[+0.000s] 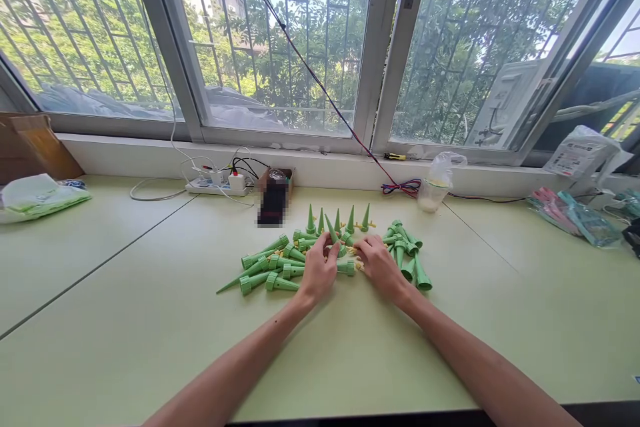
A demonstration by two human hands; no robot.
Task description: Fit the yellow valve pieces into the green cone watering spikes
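My left hand [321,268] grips a green plastic watering spike [331,229], which leans with its tip up and to the left. Close by on the right, my right hand [379,263] has its fingers pinched at a small yellow piece [353,250]; its shape is mostly hidden. Behind the hands, several green spikes [351,219] stand upright with yellow bits at their bases. A pile of loose green spikes [265,268] lies left of my left hand. More green cones with ribbed caps [400,247] lie heaped beyond my right hand.
On the pale green table [150,320], a power strip [215,185] with cables and a small box with a blurred dark item [274,199] sit at the back. A plastic cup with a bag [434,192] stands back right, past coiled wire [403,188]. Plastic packets [575,213] lie far right.
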